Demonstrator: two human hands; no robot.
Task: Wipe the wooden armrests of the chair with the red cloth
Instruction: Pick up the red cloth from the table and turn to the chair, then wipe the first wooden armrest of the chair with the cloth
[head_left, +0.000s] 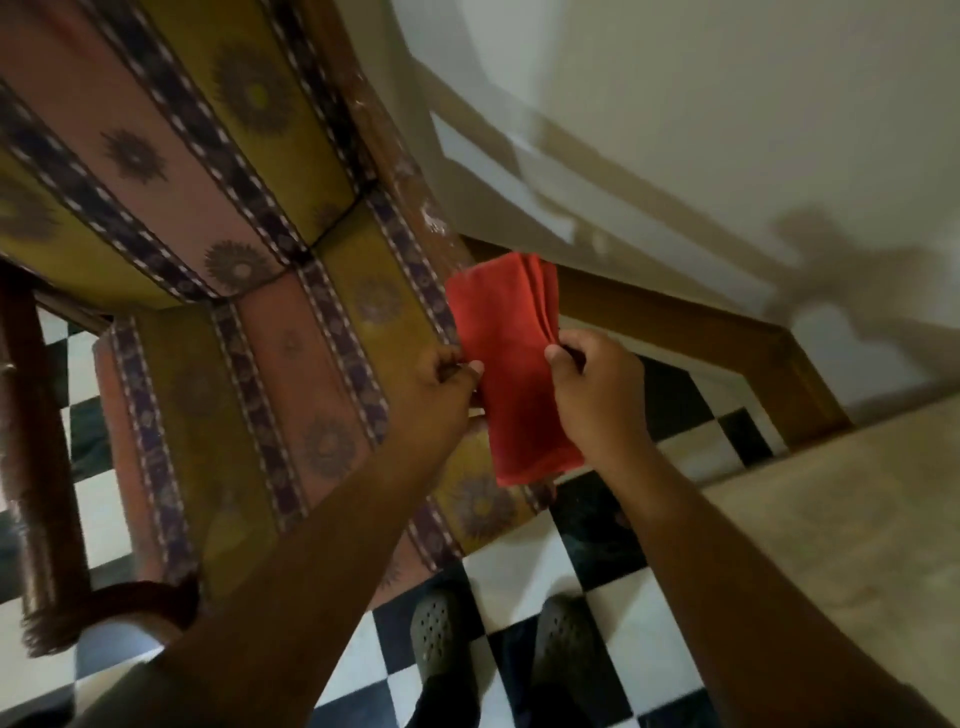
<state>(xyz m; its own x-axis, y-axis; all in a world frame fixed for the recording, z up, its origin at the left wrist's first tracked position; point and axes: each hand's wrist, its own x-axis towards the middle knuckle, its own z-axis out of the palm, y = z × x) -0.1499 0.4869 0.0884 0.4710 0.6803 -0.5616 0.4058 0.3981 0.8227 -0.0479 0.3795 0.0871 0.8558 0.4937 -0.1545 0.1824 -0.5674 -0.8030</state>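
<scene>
A folded red cloth (511, 374) hangs in front of me, held by both hands above the chair seat's right edge. My left hand (441, 382) pinches its left edge. My right hand (592, 395) grips its right edge, thumb on the folds. The chair (218, 249) fills the left half of the view, covered in striped, flower-patterned fabric. One dark wooden armrest (39, 452) runs along the far left. The other wooden armrest (400, 171) rises past the cloth's upper left, partly hidden behind it.
A black-and-white checkered floor (524, 577) lies under the chair. My two feet in dark perforated clogs (441, 639) stand at the bottom middle. A wooden door frame (727, 332) and pale wall (727, 104) are to the right, with a beige surface (831, 519) below.
</scene>
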